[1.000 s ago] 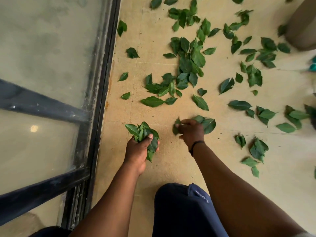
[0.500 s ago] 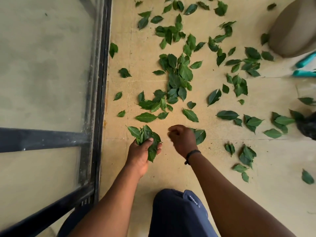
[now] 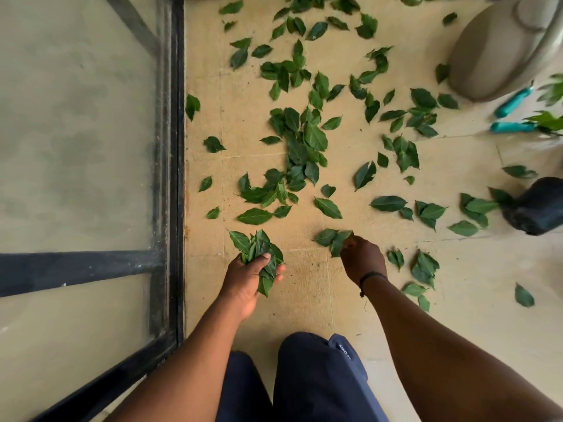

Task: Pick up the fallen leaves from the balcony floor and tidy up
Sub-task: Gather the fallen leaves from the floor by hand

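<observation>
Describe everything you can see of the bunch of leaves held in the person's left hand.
The bunch of leaves is a tight handful of glossy, dark green leaves, pointed, with pale midribs. Most tips fan upward and away from the person; one or two hang below the palm. The left hand grips it, thumb pressed across the front. It is held above the tan balcony floor, near the black railing frame.

light: soft, even daylight | shadows: faint | focus: centre sharp | edges: wide-angle bending, slight blur

Small white lettering on navy shorts (image 3: pixel 341 357), too blurred to read.
</observation>
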